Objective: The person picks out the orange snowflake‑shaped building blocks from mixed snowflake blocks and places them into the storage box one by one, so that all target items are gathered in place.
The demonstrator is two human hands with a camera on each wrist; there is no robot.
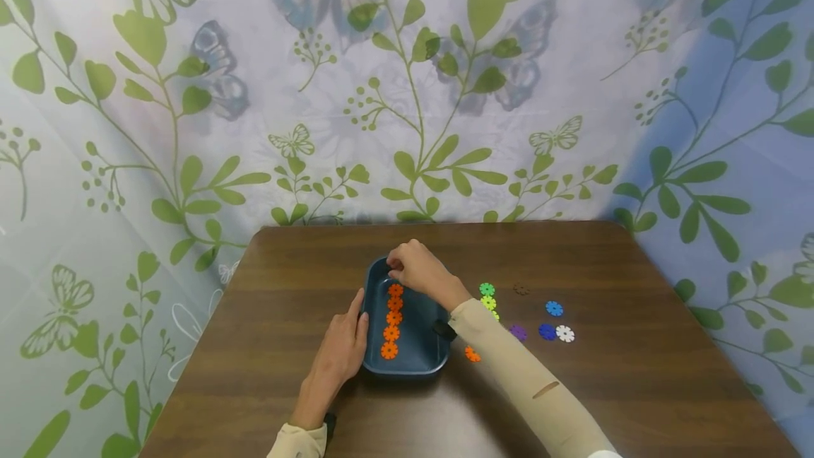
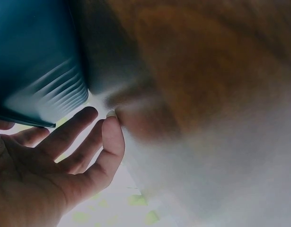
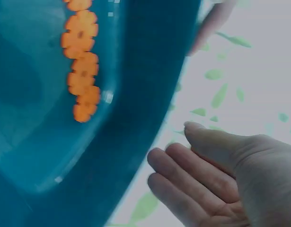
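Note:
A dark blue-green tray (image 1: 416,324) stands on the table, with a row of several orange notched discs (image 1: 394,317) running lengthwise along its left part. In the right wrist view the same orange discs (image 3: 83,73) overlap end to end. My left hand (image 1: 340,345) lies against the tray's left side, fingers loosely extended. The left wrist view shows its fingertips by the tray's ribbed outer wall (image 2: 65,90). Over the tray's far end is my right hand (image 1: 420,271). Its fingers (image 3: 183,182) are loosely bent beside the rim, with nothing visible between them and the thumb.
Right of the tray lie loose discs: green (image 1: 487,289), yellow-green (image 1: 488,302), brown (image 1: 521,289), light blue (image 1: 555,308), dark blue (image 1: 547,331), white (image 1: 564,333), purple (image 1: 518,332) and orange (image 1: 472,354). The right sleeve passes over this area. A leaf-patterned curtain (image 1: 407,126) hangs behind the brown table (image 1: 305,267).

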